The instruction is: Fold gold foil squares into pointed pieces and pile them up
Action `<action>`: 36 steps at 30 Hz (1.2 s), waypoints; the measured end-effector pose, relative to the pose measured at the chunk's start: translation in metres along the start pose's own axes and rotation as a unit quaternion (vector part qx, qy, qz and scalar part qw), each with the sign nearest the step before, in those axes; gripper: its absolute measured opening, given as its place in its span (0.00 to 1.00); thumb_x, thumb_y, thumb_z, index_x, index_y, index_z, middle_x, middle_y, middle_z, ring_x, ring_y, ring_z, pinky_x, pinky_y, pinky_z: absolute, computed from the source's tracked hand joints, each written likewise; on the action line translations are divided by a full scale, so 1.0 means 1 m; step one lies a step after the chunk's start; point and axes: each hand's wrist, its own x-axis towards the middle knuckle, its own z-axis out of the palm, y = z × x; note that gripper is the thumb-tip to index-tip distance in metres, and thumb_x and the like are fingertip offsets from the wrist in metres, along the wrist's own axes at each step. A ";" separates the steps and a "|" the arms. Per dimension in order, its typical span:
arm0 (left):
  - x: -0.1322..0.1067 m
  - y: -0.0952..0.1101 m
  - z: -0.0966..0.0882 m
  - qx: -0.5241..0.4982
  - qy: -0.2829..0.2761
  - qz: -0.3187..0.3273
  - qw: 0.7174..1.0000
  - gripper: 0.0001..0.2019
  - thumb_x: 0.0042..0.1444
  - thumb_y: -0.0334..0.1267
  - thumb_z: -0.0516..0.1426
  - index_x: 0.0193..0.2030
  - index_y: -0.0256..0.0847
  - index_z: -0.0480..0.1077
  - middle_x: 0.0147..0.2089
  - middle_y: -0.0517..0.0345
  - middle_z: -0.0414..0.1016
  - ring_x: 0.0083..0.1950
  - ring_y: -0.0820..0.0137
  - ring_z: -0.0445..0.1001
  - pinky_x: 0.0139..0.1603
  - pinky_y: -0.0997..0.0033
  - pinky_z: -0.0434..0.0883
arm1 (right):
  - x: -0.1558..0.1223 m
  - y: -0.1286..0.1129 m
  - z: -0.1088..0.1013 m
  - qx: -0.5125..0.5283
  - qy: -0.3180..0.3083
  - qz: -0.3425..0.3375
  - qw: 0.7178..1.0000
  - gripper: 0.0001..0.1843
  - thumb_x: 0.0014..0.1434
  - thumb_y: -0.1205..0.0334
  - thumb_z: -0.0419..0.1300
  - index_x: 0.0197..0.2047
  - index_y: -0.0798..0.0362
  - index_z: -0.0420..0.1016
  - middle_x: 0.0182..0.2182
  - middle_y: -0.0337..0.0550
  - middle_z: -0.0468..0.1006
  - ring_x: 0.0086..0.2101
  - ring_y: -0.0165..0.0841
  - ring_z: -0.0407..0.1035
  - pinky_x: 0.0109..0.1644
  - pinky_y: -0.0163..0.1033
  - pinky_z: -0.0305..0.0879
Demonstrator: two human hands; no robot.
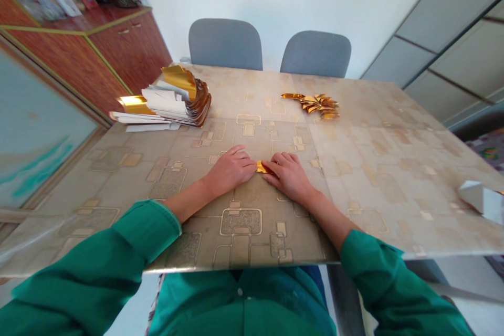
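Observation:
A small folded strip of gold foil paper (261, 167) lies on the patterned tablecloth in front of me. My left hand (235, 168) covers its left end, with the fingers close together and pressing down. From the other side, my right hand (286, 172) grips the strip's right end between thumb and fingers. Only a short shiny piece shows between the two hands; their fingers hide the rest. Farther back on the right sits a cluster of folded gold foil pieces (318, 105). A stack of gold and white paper sheets (169, 102) stands at the back left.
The tablecloth (244, 220) covers a wide table. Two grey chairs (225, 44) stand beyond the far edge, against a white wall. A white folded paper box (478, 199) lies at the right edge. A brown wooden cabinet (126, 47) with items on top stands at the left.

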 end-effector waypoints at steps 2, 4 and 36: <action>-0.001 0.002 0.003 -0.005 0.021 -0.021 1.000 0.13 0.67 0.33 0.51 0.39 0.43 0.77 0.37 0.58 0.82 0.39 0.70 0.76 0.62 0.58 0.65 | 0.001 -0.001 0.001 -0.001 0.006 0.000 1.000 0.16 0.67 0.52 0.57 0.52 0.50 0.77 0.39 0.45 0.74 0.42 0.38 0.64 0.49 0.42 0.54; -0.001 0.004 0.004 -0.016 0.036 -0.044 0.998 0.12 0.65 0.32 0.51 0.37 0.42 0.77 0.34 0.59 0.81 0.37 0.70 0.76 0.59 0.59 0.67 | 0.001 0.000 0.003 0.001 0.015 0.008 1.000 0.14 0.68 0.54 0.55 0.51 0.50 0.77 0.39 0.45 0.75 0.42 0.38 0.64 0.48 0.42 0.54; 0.003 0.019 -0.001 -0.440 0.046 -0.242 0.863 0.06 0.58 0.39 0.62 0.37 0.43 0.81 0.35 0.57 0.83 0.34 0.70 0.79 0.36 0.73 0.72 | -0.004 0.009 -0.009 0.344 0.100 0.020 0.933 0.09 0.64 0.56 0.62 0.34 0.47 0.81 0.28 0.37 0.81 0.31 0.31 0.71 0.42 0.40 0.62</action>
